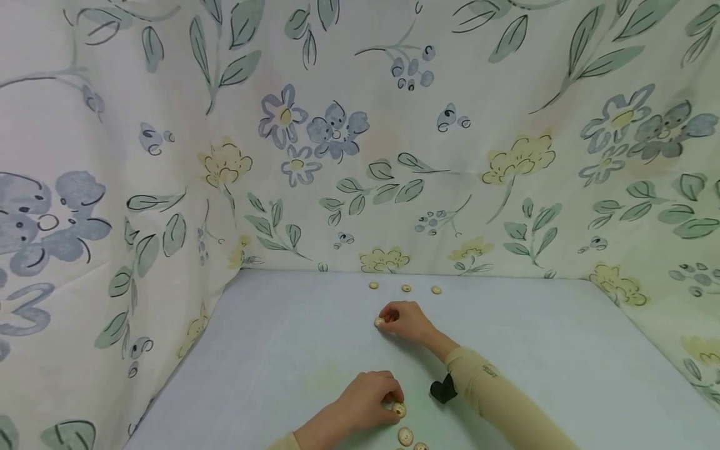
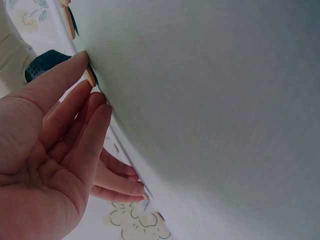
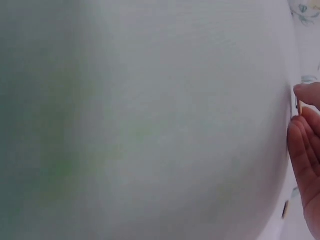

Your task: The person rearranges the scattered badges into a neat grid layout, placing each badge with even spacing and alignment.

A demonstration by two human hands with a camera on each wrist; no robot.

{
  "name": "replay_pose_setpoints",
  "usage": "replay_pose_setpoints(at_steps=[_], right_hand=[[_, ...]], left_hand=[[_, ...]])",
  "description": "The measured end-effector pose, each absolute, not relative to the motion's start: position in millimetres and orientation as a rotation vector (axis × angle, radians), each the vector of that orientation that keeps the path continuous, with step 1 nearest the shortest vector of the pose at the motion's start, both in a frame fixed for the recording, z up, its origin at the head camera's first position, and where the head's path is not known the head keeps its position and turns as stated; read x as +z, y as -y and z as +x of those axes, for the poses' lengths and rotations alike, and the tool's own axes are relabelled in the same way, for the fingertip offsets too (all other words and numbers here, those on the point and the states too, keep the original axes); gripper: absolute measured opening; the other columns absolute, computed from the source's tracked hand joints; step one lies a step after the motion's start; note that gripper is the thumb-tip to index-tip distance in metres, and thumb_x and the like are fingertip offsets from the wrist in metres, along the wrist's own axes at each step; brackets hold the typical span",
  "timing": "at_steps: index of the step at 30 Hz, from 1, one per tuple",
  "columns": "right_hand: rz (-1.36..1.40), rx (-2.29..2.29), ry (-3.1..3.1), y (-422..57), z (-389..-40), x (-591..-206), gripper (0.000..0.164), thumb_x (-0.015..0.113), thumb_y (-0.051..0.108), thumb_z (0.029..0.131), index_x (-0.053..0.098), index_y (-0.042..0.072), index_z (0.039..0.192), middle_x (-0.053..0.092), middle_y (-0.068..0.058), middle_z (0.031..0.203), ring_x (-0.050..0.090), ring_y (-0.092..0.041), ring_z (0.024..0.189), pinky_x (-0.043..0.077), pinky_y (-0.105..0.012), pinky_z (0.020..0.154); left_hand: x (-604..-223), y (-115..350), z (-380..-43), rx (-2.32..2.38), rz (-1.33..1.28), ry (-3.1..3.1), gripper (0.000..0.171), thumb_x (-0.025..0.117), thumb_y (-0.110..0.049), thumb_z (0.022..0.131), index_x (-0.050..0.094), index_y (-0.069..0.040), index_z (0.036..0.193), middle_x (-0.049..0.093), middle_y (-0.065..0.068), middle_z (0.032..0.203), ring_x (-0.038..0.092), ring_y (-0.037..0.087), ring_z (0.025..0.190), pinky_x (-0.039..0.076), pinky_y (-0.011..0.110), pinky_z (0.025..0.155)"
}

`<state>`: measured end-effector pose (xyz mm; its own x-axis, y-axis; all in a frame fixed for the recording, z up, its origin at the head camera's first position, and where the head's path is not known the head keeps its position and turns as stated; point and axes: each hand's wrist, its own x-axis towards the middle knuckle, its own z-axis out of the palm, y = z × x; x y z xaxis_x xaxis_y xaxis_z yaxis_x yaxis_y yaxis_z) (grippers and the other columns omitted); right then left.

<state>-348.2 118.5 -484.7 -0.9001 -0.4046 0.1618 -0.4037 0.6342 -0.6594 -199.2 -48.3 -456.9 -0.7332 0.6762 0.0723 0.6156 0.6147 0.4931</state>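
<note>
My right hand point(image 1: 406, 320) reaches to the middle of the table, thumb and fingertips pinching a small round wooden disc point(image 1: 379, 322) close over the surface. Nearer to me, my left hand point(image 1: 365, 400) holds another wooden disc point(image 1: 399, 410), which carries a dark mark on its face. In the left wrist view that disc point(image 2: 91, 76) stands edge-on between thumb and fingertips. The right wrist view shows the right hand's disc point(image 3: 300, 106) as a thin edge at the frame's side. Just below the left hand lies a loose disc point(image 1: 405, 436), with others partly cut off beside it.
Along the back of the white table point(image 1: 270, 362) three discs lie in a row: a left one point(image 1: 374, 285), a middle one point(image 1: 406, 288) and a right one point(image 1: 436, 290). Floral cloth point(image 1: 337, 206) encloses the back and sides. A black wrist strap point(image 1: 443, 390) hangs at the right sleeve.
</note>
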Motion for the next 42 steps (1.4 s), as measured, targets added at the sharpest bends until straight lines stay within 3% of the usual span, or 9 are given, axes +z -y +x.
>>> replay_pose_setpoints(at_steps=[12, 26, 42], right_hand=[[-0.655, -1.210, -2.891, -103.3, -364.0, -483.2, 0.011, 0.077, 0.016, 0.083, 0.070, 0.008, 0.089, 0.061, 0.004, 0.076, 0.054, -0.010, 0.071, 0.046, -0.027, 0.064], [-0.618, -1.244, -2.892, -95.3, -368.6, -485.2, 0.012, 0.077, 0.015, 0.083, 0.071, 0.007, 0.090, 0.060, 0.004, 0.075, 0.052, -0.011, 0.071, 0.044, -0.028, 0.065], [-0.632, -1.276, -2.878, -105.6, -360.1, -484.7, 0.020, 0.077, 0.013, 0.083, 0.070, 0.005, 0.100, 0.063, 0.001, 0.082, 0.057, -0.012, 0.077, 0.048, -0.029, 0.069]], left_hand=[[-459.4, 46.1, -199.5, 0.784, 1.072, -2.678, 0.017, 0.082, -0.016, 0.076, 0.072, -0.016, 0.090, 0.057, -0.016, 0.083, 0.051, -0.006, 0.074, 0.040, 0.012, 0.068], [-459.9, 47.7, -200.9, 0.797, 1.070, -2.686, 0.017, 0.081, -0.017, 0.076, 0.072, -0.017, 0.090, 0.057, -0.015, 0.082, 0.051, -0.005, 0.074, 0.041, 0.012, 0.067], [-461.6, 47.5, -200.6, 0.790, 1.079, -2.713, 0.017, 0.082, -0.017, 0.075, 0.072, -0.017, 0.089, 0.058, -0.016, 0.083, 0.052, -0.005, 0.074, 0.041, 0.012, 0.068]])
